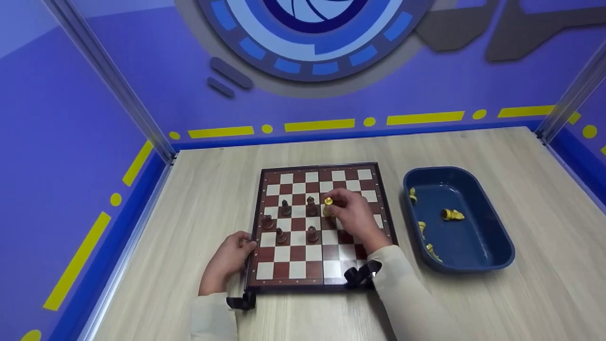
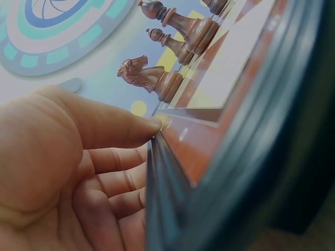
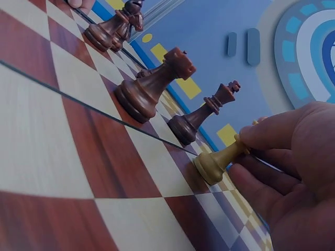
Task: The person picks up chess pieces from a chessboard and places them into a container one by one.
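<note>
My right hand pinches a gold chess piece by its upper part, over the right half of the chessboard. The fingers hide part of its top, and its base is at the board's surface. Just left of it stands a dark brown king, and nearer lies the square with a brown rook. My left hand grips the board's left edge, thumb on the rim and fingers against the side. Close to that thumb are a brown knight and a bishop, all upright.
Right of the board stands a dark blue bin. Several gold pieces lie in it, one a knight-like piece on its side. Another small brown piece stands on the board's left half. Blue panels wall the table at back and sides.
</note>
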`<state>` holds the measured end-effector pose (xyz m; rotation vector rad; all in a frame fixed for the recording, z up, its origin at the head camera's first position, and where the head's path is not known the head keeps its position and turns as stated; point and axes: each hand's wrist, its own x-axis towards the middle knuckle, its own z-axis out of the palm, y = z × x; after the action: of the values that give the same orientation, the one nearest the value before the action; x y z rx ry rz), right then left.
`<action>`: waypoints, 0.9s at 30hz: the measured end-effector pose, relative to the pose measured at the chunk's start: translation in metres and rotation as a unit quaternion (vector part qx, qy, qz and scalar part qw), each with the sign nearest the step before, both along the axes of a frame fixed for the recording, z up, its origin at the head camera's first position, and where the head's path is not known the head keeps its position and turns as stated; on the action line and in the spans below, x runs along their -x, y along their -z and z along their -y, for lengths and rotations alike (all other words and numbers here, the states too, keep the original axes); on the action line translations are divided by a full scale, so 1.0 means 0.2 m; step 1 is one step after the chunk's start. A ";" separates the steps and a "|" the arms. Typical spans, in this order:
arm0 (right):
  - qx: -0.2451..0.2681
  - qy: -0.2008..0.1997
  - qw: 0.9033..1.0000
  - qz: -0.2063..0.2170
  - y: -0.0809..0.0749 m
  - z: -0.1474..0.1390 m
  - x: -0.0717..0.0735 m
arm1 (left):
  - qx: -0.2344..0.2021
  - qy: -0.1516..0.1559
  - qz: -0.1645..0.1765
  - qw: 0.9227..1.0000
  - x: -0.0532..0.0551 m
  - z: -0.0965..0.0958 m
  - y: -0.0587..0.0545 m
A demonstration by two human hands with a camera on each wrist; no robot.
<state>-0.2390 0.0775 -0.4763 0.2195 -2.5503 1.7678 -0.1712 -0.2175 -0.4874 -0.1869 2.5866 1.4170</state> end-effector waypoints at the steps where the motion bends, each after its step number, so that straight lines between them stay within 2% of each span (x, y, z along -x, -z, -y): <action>1: 0.001 0.002 1.000 -0.002 0.00 0.00 0.00 | 0.001 0.001 -0.001 1.000 0.00 0.00 0.00; 8: 0.041 0.023 0.999 0.017 0.00 -0.01 -0.01 | -0.003 0.001 0.005 1.000 -0.01 0.00 0.00; 13: 0.069 0.041 0.997 0.014 -0.04 -0.02 -0.01 | -0.018 0.001 0.009 1.000 -0.01 0.00 0.00; 19: 0.061 0.031 0.998 0.007 -0.09 -0.05 -0.03 | -0.038 0.009 0.003 0.999 -0.01 0.00 -0.02; 27: 0.027 0.035 0.999 -0.015 -0.14 -0.11 -0.06 | -0.020 0.001 0.008 1.000 0.00 0.00 0.00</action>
<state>-0.2271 0.0992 -0.4490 0.1514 -2.4547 1.7919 -0.1702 -0.2173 -0.4878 -0.1900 2.5425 1.4596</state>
